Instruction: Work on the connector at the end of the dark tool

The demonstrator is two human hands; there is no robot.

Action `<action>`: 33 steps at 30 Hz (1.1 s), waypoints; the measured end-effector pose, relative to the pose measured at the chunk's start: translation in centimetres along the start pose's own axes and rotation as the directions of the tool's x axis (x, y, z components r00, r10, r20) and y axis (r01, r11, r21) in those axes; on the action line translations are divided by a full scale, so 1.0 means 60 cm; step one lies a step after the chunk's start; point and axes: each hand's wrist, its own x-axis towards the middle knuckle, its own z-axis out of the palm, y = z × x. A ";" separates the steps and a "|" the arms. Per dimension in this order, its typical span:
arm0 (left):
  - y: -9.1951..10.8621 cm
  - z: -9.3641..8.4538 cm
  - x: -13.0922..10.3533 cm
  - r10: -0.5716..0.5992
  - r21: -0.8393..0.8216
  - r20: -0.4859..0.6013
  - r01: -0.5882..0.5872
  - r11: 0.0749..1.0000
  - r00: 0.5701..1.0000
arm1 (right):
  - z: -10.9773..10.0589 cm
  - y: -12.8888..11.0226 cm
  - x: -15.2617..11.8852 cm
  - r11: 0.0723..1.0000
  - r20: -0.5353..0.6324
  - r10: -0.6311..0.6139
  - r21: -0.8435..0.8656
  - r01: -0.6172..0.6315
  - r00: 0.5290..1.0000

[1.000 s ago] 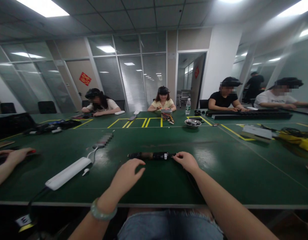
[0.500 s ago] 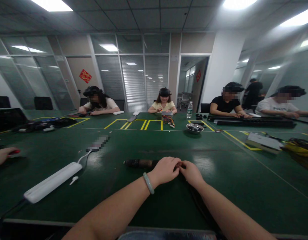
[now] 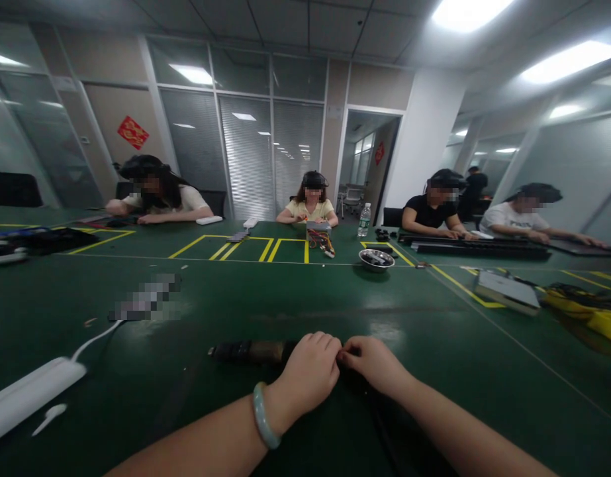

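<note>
A dark, drill-like power tool point(image 3: 260, 352) lies on the green tabletop. It has a small metal tip at its left end and a brownish band near the middle. My left hand point(image 3: 312, 364), with a pale green bangle on the wrist, is closed over the tool's right part and hides it. Against its fingertips, my right hand point(image 3: 372, 363) pinches at the tool's right end; what its fingers hold is hidden. A dark cord point(image 3: 379, 424) runs down toward me beneath the right forearm.
A white power strip point(image 3: 37, 394) lies at left, with a white earbud point(image 3: 49, 417) and a pixelated device point(image 3: 145, 297) nearby. Beyond are a metal bowl point(image 3: 376, 258) of small parts, a water bottle point(image 3: 365, 220), a box with coloured wires point(image 3: 319, 233) and several seated people. A pale flat box point(image 3: 508, 291) lies at right.
My view has turned slightly right and moved closer, so things at left shift toward the edge. Both hands stay together at the tool's right end.
</note>
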 end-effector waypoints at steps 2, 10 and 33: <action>-0.003 0.005 0.003 0.006 0.013 0.018 -0.006 1.000 1.000 | -0.006 -0.004 0.008 0.999 0.033 0.016 -0.042 -0.014 0.999; -0.032 0.026 0.011 0.034 -0.028 0.040 -0.033 0.999 0.999 | 0.005 0.011 0.026 0.998 0.044 0.014 0.057 -0.016 0.999; -0.067 0.047 0.016 0.132 -0.028 -0.012 -0.133 0.991 0.991 | 0.008 0.025 0.008 0.990 0.076 0.077 0.111 -0.085 0.994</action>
